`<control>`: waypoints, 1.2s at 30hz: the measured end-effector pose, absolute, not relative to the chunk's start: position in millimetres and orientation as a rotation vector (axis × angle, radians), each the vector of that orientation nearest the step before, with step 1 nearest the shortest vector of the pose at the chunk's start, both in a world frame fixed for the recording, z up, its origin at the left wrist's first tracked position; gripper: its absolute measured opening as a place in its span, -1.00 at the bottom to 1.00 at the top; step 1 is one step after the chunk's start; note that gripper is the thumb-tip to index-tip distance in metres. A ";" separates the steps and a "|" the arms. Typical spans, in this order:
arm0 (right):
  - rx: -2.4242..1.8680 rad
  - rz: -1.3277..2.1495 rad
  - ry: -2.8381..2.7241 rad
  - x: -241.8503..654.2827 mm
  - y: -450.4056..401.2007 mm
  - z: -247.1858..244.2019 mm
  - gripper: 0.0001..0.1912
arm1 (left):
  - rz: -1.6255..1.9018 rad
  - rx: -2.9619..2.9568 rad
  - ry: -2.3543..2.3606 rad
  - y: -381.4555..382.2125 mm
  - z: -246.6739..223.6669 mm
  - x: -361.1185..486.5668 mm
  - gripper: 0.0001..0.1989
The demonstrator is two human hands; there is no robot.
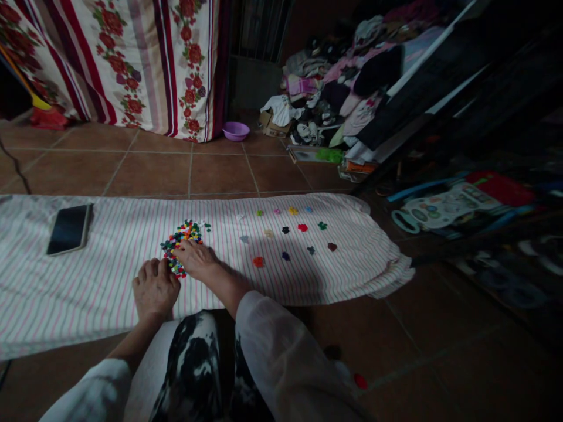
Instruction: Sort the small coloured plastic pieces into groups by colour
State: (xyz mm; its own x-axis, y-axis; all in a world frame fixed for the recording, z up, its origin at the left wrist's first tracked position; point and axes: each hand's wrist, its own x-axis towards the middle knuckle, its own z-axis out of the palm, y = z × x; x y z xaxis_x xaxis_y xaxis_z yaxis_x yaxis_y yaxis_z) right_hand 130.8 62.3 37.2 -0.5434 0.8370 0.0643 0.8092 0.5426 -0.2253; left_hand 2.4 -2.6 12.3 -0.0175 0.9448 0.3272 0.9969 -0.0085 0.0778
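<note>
A heap of small multicoloured pieces, like tiny beads or bricks (187,231), lies on a striped cloth. My right hand (196,258) reaches over its lower right side, fingers bent down and together among the pieces; what the fingertips hold, if anything, is hidden. At the heap's lower left edge, my left hand (156,287) rests palm down with its fingers lying on the cloth. To the right are several small single-colour piles, among them an orange pile (258,262), a red pile (302,228), a black pile (285,230), a yellow pile (293,211) and a dark red pile (332,247).
The striped cloth (109,234) covers a long, low surface before my knees. A phone (69,230) lies at its left. Beyond, a purple basin (236,131) stands on the tiled floor near a floral curtain (149,64). Heaped clothes (334,88) fill the back right.
</note>
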 end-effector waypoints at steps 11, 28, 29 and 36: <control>-1.418 0.305 -2.658 135.7 65.1 46.5 -0.68 | -0.418 -2.066 -2.095 -2.5 12.3 1.6 -0.63; -1.578 0.493 -2.153 155.4 64.8 27.0 -0.74 | -0.443 -2.064 -2.116 -0.9 9.5 1.7 -0.61; -1.621 0.500 -2.092 159.3 63.9 25.2 -0.75 | -0.444 -2.067 -2.121 -1.0 10.2 2.0 -0.61; -1.626 0.530 -1.986 178.0 53.5 7.8 -0.78 | -0.432 -2.070 -2.127 -1.8 12.3 2.8 -0.63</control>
State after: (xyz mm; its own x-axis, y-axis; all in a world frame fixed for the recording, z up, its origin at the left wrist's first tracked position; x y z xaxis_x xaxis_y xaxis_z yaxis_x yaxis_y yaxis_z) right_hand 178.0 53.5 7.8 -0.1487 0.9786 0.1423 0.7773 0.2046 -0.5949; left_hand 2.8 -1.8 12.3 -0.0423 0.9535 0.2985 0.9944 0.0112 0.1053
